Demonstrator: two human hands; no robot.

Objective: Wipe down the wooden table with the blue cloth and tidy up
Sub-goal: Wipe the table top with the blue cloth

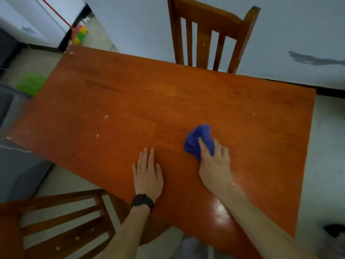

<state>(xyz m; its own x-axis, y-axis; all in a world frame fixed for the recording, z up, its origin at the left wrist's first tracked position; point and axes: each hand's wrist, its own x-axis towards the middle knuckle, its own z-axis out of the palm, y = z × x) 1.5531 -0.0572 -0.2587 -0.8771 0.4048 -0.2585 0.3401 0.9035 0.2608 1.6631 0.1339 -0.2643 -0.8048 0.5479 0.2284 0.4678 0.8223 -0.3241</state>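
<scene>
Crumpled blue cloth (196,144) clutched in right grip (214,165), mid-wipe on reddish wooden surface (168,86); left grip (147,172) flat (bracing); pale crumbs (105,117) likely next.

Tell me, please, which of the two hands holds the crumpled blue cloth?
The right hand, holding the crumpled blue cloth; the left hand, with the black wristband, lies flat on the orange-brown wooden table.
</scene>
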